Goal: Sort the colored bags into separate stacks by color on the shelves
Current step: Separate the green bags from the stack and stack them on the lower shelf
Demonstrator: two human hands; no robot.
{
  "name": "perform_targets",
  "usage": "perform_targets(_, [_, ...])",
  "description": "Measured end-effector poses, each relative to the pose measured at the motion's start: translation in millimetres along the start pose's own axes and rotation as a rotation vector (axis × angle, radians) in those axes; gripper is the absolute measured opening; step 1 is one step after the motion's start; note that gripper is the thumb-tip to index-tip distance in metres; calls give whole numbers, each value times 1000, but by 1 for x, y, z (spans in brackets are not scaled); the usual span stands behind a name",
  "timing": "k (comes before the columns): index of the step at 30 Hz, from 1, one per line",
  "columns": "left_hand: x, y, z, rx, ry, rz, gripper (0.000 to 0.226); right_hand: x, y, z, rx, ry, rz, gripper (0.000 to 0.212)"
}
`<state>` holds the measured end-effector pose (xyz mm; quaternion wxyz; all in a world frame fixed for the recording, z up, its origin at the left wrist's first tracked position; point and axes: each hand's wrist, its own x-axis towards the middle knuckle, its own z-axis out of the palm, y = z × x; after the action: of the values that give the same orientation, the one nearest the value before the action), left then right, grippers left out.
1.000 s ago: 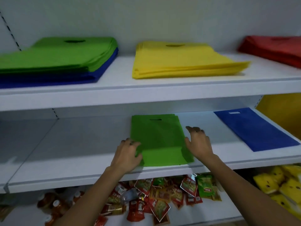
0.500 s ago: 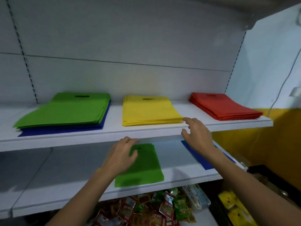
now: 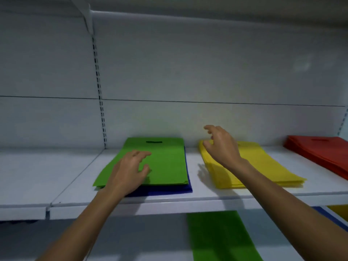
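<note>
Beyond the left hand [image 3: 130, 170], pale grey panelled back wall [image 3: 207, 63] — slotted metal upright [image 3: 99, 102] further left, white metal shelf board [image 3: 56, 176] beneath.

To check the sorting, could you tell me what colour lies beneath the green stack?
Blue; the blue bags show under the green stack, in the head view.

Upper shelf [image 3: 207, 199] carrying 3 piles: a green stack [image 3: 165, 162] lying on blue bags [image 3: 162, 191], a yellow stack [image 3: 263, 170], and a red stack [image 3: 323, 155] at far right. Left hand [image 3: 130, 170], fingers loosely curled, over the green stack's near left part; right hand [image 3: 220, 146] raised above the yellow stack's rear corner, holding nothing. 1 green bag [image 3: 220, 236] lies on the lower shelf [image 3: 150, 242].
</note>
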<state>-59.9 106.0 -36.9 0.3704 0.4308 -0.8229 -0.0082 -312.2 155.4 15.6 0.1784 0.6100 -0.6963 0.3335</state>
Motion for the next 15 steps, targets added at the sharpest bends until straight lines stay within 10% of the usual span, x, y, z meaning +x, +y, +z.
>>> perform_targets(15, [41,-139,29,-115,4,-414,40,25,-54,150,-116,-306,423,36])
